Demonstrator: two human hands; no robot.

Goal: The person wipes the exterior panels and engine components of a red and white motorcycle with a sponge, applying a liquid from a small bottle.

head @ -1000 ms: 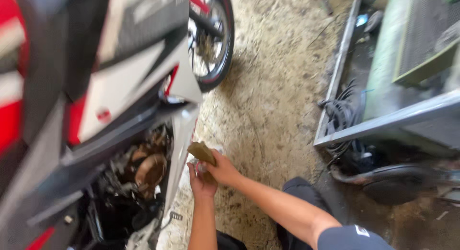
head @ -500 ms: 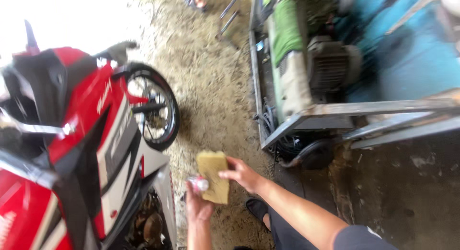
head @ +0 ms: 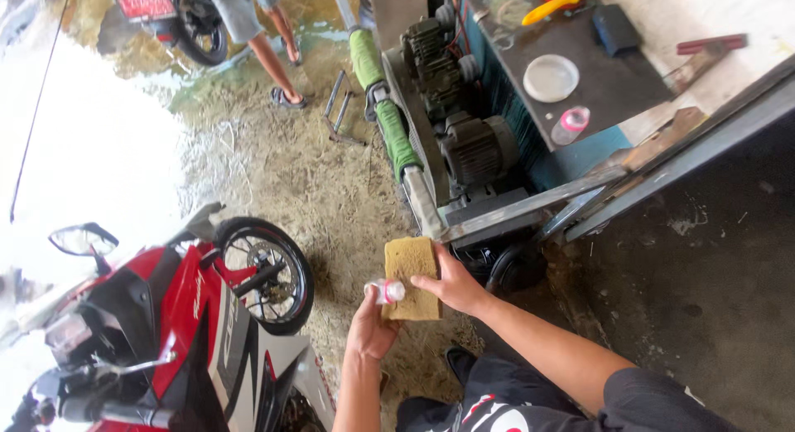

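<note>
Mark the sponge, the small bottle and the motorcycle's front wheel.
sponge [head: 411, 276]: head view, middle of its yellow face.
small bottle [head: 386, 291]: head view, clear body by the left hand.
front wheel [head: 267, 276]: head view, spokes near the hub.

Daylight from your upper left blows out the floor; the right stays dim, edges perhaps slightly warped.

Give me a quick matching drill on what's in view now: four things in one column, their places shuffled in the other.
1. sponge
2. small bottle
3. white dish
4. motorcycle

A. on the dark bench top
B. in the left hand
C. on the dirt floor, lower left
D. in the right hand

Pairs: 1-D, 2-B, 3-A, 4-C
</note>
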